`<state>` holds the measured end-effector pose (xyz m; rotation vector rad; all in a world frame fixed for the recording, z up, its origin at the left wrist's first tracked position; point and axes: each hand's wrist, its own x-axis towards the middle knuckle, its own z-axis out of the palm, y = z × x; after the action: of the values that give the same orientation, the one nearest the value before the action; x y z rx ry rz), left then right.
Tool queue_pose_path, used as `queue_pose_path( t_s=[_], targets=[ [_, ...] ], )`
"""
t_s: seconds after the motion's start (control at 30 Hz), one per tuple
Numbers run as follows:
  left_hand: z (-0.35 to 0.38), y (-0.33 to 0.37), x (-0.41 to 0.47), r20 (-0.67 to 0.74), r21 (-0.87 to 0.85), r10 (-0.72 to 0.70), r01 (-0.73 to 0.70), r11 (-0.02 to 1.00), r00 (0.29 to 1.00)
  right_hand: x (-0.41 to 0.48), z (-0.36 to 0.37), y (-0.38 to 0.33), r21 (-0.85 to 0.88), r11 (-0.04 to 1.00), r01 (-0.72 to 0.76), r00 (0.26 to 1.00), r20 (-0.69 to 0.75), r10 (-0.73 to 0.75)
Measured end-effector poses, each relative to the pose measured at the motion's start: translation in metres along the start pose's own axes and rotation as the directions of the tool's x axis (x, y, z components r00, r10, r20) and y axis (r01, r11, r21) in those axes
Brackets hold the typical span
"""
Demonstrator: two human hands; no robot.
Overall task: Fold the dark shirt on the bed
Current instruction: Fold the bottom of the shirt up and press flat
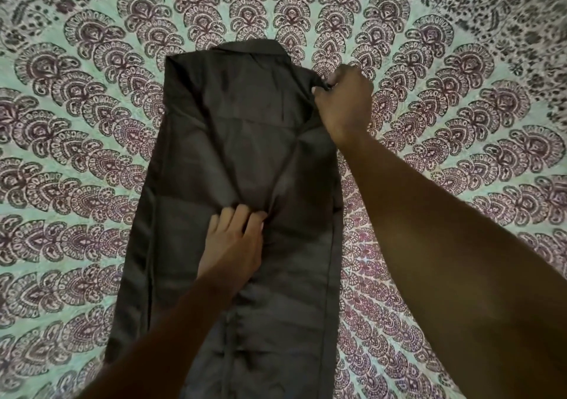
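The dark shirt (214, 159) lies lengthwise on the bed, collar at the far end, both sides folded in so it forms a long narrow strip. My left hand (233, 242) rests on the middle of the shirt, fingertips pinching a sleeve's end where a diagonal crease runs up toward the right shoulder. My right hand (343, 104) is closed on the shirt's far right shoulder edge, beside the collar. The shirt's near end runs out of view under my left forearm.
The bed is covered by a mint green sheet (460, 141) printed with purple and black paisley fans, spreading out on all sides of the shirt. My right forearm crosses the right half of the view.
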<state>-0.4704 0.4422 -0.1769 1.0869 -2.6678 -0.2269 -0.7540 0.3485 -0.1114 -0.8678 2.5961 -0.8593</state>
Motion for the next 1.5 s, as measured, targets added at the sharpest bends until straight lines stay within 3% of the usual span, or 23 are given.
queue_pose_path(
  t_s=[0.13, 0.23, 0.33, 0.43, 0.5, 0.6, 0.77, 0.97, 1.0, 1.03, 1.1, 1.13, 1.2, 1.3, 1.4, 1.5],
  targets=[
    [0.001, -0.001, 0.0, 0.007, 0.015, 0.014, -0.014, 1.0, 1.0, 0.023, -0.007, -0.007, 0.021, 0.99, -0.14, 0.99, 0.032, 0.14],
    [0.003, -0.002, -0.002, 0.032, 0.028, 0.011, -0.012, 1.0, 0.999, 0.038, -0.008, -0.003, 0.142, 0.949, -0.28, 0.96, 0.074, 0.272],
    [0.004, -0.003, -0.002, 0.049, 0.027, 0.009, -0.01, 1.0, 0.999, 0.049, -0.006, 0.003, 0.291, 0.825, -0.485, 0.872, 0.234, 0.43],
    [0.004, -0.002, -0.001, 0.029, 0.022, 0.004, -0.005, 1.0, 1.0, 0.051, -0.005, 0.01, 0.345, 0.731, -0.589, 0.796, 0.405, 0.45],
    [0.004, -0.001, -0.001, 0.023, 0.008, -0.003, 0.003, 1.0, 1.0, 0.049, -0.004, 0.013, 0.357, 0.728, -0.586, 0.794, 0.432, 0.427],
    [0.002, -0.001, -0.001, 0.047, -0.012, -0.016, 0.017, 1.0, 0.999, 0.051, 0.001, 0.019, 0.406, 0.75, -0.522, 0.845, 0.361, 0.393],
    [0.001, -0.002, -0.001, 0.076, -0.015, -0.016, 0.017, 1.0, 0.997, 0.049, -0.001, 0.017, 0.531, 0.698, -0.48, 0.877, 0.287, 0.384],
    [0.0, -0.001, 0.0, 0.094, -0.017, -0.023, 0.024, 1.0, 0.995, 0.047, -0.001, 0.024, 0.782, 0.374, -0.498, 0.83, 0.305, 0.467],
    [0.0, -0.001, 0.0, 0.094, -0.019, -0.024, 0.026, 0.999, 0.995, 0.043, -0.001, 0.027, 0.782, 0.419, -0.461, 0.847, 0.246, 0.472],
    [-0.001, -0.001, 0.0, 0.093, -0.024, -0.024, 0.026, 0.999, 0.995, 0.038, -0.001, 0.033, 0.74, 0.549, -0.39, 0.888, 0.144, 0.437],
    [-0.001, 0.0, 0.0, 0.088, -0.035, -0.025, 0.028, 0.999, 0.996, 0.014, -0.005, 0.046, 0.505, 0.858, -0.095, 0.975, -0.126, 0.183],
    [-0.002, 0.0, 0.0, 0.086, -0.037, -0.028, 0.031, 0.999, 0.996, -0.002, -0.008, 0.051, 0.366, 0.927, 0.079, 0.976, -0.216, 0.002],
    [-0.002, 0.0, 0.001, 0.084, -0.046, -0.037, 0.041, 0.998, 0.996, -0.035, -0.01, 0.063, 0.129, 0.921, 0.368, 0.91, -0.255, -0.327],
    [-0.001, 0.0, 0.0, 0.074, -0.056, -0.038, 0.043, 0.998, 0.996, -0.07, -0.002, 0.075, -0.18, 0.795, 0.58, 0.811, 0.029, -0.585],
    [-0.002, 0.001, 0.001, 0.078, -0.06, -0.038, 0.043, 0.997, 0.996, -0.074, 0.011, 0.077, -0.351, 0.694, 0.629, 0.774, 0.372, -0.513],
    [-0.002, 0.0, 0.001, 0.09, -0.053, -0.05, 0.054, 0.997, 0.995, -0.055, 0.017, 0.067, -0.4, 0.655, 0.641, 0.759, 0.454, -0.466]
  ],
)
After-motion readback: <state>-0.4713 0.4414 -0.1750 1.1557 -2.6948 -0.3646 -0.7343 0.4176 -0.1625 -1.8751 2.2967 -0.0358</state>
